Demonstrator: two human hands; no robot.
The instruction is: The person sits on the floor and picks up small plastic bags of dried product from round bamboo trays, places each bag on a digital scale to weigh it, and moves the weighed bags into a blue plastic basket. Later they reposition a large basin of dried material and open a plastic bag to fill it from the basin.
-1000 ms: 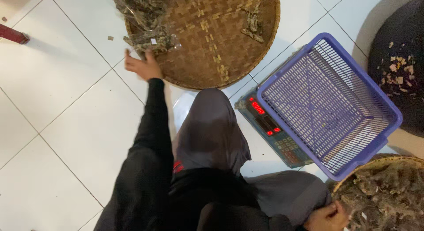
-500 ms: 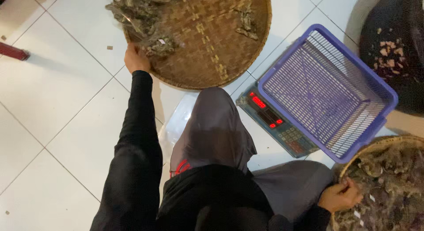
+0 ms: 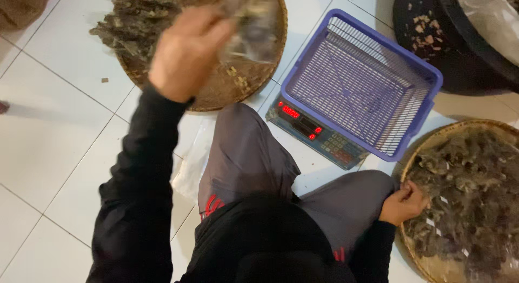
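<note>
Dried brown leafy bits (image 3: 246, 31) are up in the air now, pinched in the left hand (image 3: 186, 50), which is lifted high over the round woven bamboo tray (image 3: 254, 80) at 12 o'clock. A moment ago that hand was low, at the near edge of this tray, beside the pile of the same dried stuff (image 3: 135, 23). So it has picked up a small bunch and raised it. The bunch is blurry, so I cannot tell how much is in it, but the fingers are curled shut around it.

The right hand (image 3: 403, 202) is down at 4 o'clock, at the rim of a second round woven tray (image 3: 411, 164) full of dark dried pieces. It was there before too, and has hardly moved. Its fingers are bent in close at the rim, touching the dried pieces there, but I cannot tell if they pinch anything.

Between the two trays, at 1 o'clock, a purple plastic mesh basket (image 3: 416, 77) sits on a flat weighing scale with red lit numbers (image 3: 316, 134). No dried stuff shows inside the basket. A big dark tub (image 3: 421, 50) stands at 2 o'clock. The person sits on the white tiled floor (image 3: 48, 142), in a black top and grey trousers (image 3: 243, 153).
</note>
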